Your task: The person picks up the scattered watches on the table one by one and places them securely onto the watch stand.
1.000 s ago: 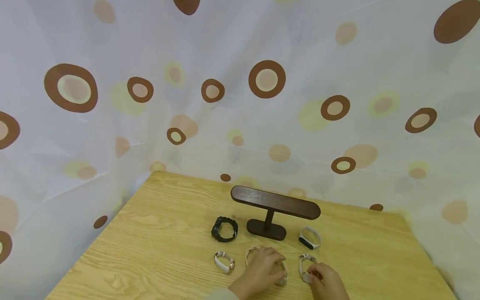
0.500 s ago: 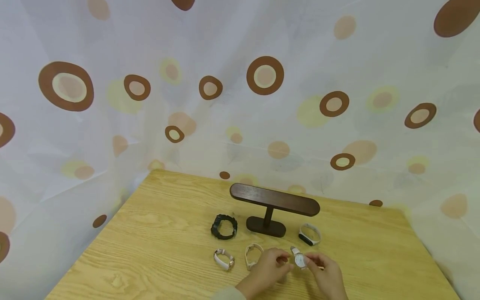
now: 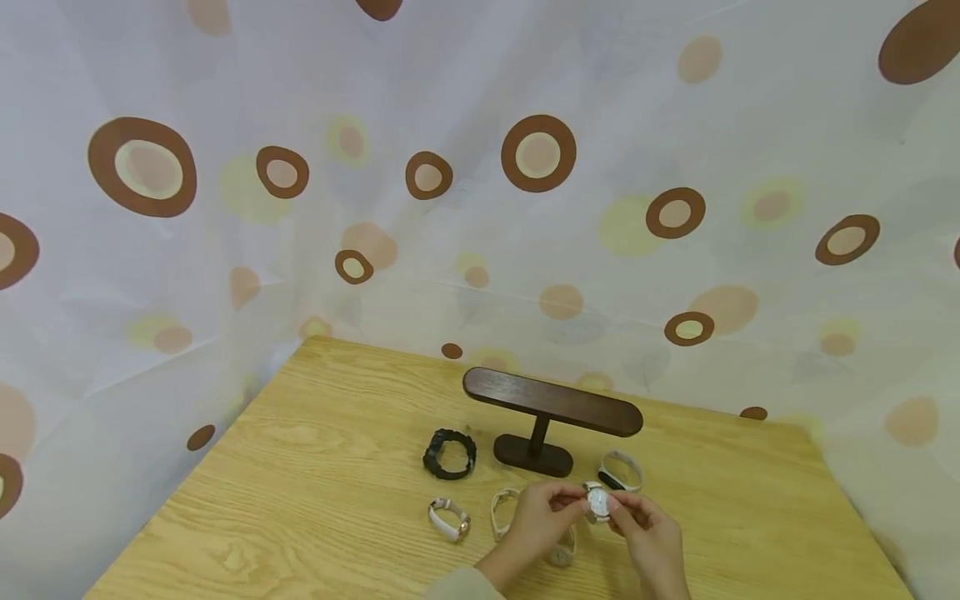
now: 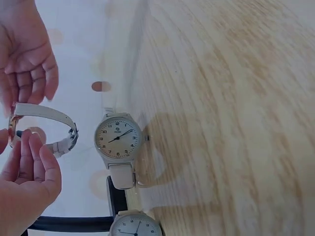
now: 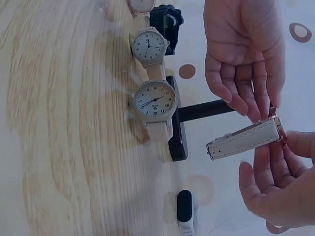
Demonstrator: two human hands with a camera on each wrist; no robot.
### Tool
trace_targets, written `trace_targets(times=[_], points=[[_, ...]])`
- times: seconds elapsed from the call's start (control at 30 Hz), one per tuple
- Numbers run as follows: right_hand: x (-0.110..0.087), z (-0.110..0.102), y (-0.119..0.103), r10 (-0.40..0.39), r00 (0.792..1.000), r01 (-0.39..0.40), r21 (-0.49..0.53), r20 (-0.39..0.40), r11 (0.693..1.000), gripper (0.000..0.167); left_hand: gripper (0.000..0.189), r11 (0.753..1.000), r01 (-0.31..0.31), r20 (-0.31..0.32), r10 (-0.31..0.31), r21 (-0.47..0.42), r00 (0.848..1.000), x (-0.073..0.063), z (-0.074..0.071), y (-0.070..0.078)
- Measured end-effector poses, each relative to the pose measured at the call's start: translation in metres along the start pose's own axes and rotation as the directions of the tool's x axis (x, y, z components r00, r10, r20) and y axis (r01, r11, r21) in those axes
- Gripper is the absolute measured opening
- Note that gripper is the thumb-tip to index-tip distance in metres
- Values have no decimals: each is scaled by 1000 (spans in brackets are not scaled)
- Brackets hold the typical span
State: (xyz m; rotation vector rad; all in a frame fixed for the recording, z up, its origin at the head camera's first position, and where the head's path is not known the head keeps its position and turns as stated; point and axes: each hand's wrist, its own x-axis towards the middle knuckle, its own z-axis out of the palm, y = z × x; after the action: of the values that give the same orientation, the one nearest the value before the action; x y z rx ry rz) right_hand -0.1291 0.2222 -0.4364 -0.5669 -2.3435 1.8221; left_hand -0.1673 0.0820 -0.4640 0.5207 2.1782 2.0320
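Note:
Above the table I hold a white-strapped wristwatch (image 3: 598, 502) with a pale dial and a rose-gold case, seen edge-on as a looped strap (image 5: 243, 141) in the right wrist view. My left hand (image 3: 534, 521) pinches the watch at its left edge. From the other side, my right hand (image 3: 651, 537) pinches the case between thumb and fingers. Partly behind my left hand, a round-faced watch (image 4: 118, 139) with a light strap stands on the table. Left of it is a second beige-strapped watch (image 5: 148, 46).
Behind my hands stands a dark wooden T-shaped stand (image 3: 551, 402), its bar bare. A black sports watch (image 3: 450, 455) is left of its base. A white fitness band (image 3: 621, 472) lies to the right, and a small white-strapped watch (image 3: 448, 520) at front left.
The right hand has lifted the white-strapped wristwatch from the table and brought it left. The left hand has left the round-faced watch and now meets the lifted watch.

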Motion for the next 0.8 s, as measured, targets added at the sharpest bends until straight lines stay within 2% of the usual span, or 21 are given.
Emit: trace_targets(times=[0.17, 0.33, 0.47, 0.53, 0.63, 0.7, 0.8], points=[[-1, 4, -4, -1, 999, 0, -23, -42, 1000, 28, 16, 1000, -3, -18, 3, -24, 1000, 1, 1, 5], [-2, 5, -7, -10, 996, 12, 13, -85, 1000, 29, 17, 999, -38, -13, 38, -24, 999, 4, -5, 9], [1, 3, -7, 0, 993, 6, 54, -122, 999, 29, 18, 995, -99, -17, 99, 28, 995, 9, -17, 10], [3, 1, -6, 14, 990, -4, 77, -140, 997, 28, 19, 987, -136, -21, 139, 89, 990, 12, -25, 10], [8, -3, -4, 31, 986, -14, 104, -164, 994, 27, 22, 960, -190, -14, 197, 207, 980, 17, -39, 10], [11, -5, -4, 42, 981, -19, 126, -187, 992, 25, 25, 926, -235, -9, 248, 297, 969, 19, -50, 11], [15, -10, -4, 54, 977, -25, 142, -205, 990, 29, 30, 860, -290, 0, 320, 420, 948, 21, -65, 15]])
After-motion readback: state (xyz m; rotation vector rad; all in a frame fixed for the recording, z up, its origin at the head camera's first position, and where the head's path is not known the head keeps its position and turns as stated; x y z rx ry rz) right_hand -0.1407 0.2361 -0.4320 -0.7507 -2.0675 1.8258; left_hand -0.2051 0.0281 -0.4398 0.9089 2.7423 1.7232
